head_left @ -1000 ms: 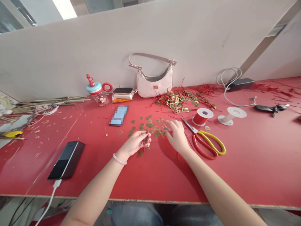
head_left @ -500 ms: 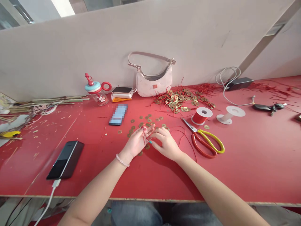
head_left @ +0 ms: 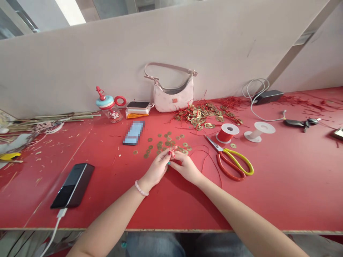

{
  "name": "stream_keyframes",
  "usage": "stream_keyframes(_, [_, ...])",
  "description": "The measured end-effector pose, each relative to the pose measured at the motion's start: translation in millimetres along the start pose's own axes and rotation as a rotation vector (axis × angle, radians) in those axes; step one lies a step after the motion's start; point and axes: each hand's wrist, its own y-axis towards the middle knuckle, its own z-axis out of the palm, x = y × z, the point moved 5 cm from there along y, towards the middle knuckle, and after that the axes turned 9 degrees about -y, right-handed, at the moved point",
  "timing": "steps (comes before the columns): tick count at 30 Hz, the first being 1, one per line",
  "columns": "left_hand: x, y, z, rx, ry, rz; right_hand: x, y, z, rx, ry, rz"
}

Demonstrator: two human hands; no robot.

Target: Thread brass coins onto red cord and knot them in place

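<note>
My left hand (head_left: 158, 165) and my right hand (head_left: 187, 167) meet fingertip to fingertip over the red table. Both are closed in a pinch on a thin red cord (head_left: 203, 165), whose loose length curves over the table to the right. Whether a coin is also between the fingertips is hidden. Several brass coins with holes (head_left: 160, 144) lie scattered just beyond my hands. Right of them rest scissors (head_left: 232, 162) with one red and one yellow handle, partly open. A spool of red cord (head_left: 226, 133) stands behind the scissors, beside a bare white spool (head_left: 259, 131).
A heap of coins tied with red cord (head_left: 205, 115) lies before a pink handbag (head_left: 174, 96). At the back left are a cup (head_left: 114, 113) and a phone (head_left: 134, 132). A power bank (head_left: 73, 185) with a cable lies near left; thin sticks (head_left: 69, 116) lie far left.
My left hand has turned from palm up, fingers extended, to a pinch. My right hand's fingertips have closed in against it at the cord. The whole view has shifted slightly.
</note>
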Motion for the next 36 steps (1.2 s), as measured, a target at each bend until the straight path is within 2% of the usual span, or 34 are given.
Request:
stream_keyframes(5, [-5.8, 1.9, -1.7, -0.032, 0.056, 0.095, -4.6, 1.3, -2.8, 0.021, 0.090, 0.083])
stream_keyframes(10, [-5.4, -0.9, -0.2, -0.045, 0.111, 0.083, -4.3, -2.1, 7.6, 0.134, 0.188, 0.106])
stream_keyframes(16, [0.2, -4.7, 3.3, -0.009, 0.211, 0.074, -7.2, -3.9, 14.5, 0.186, 0.333, 0.110])
stream_keyframes(21, [-1.3, -4.3, 0.0, -0.035, 0.193, 0.086, -3.3, -3.0, 12.5, 0.192, 0.400, 0.124])
stream_keyframes(24, [-1.5, -3.5, -2.8, -0.063, 0.172, 0.066, -3.1, -3.9, 15.3, 0.191, 0.532, 0.162])
stream_keyframes(28, [0.4, -4.9, -1.7, -0.053, 0.205, 0.026, -3.2, -5.4, 21.2, 0.248, 0.614, 0.216])
stream_keyframes(36, [-6.6, -7.3, 1.7, -0.033, 0.263, 0.115, 0.9, -5.1, 12.5, 0.232, 0.645, 0.278])
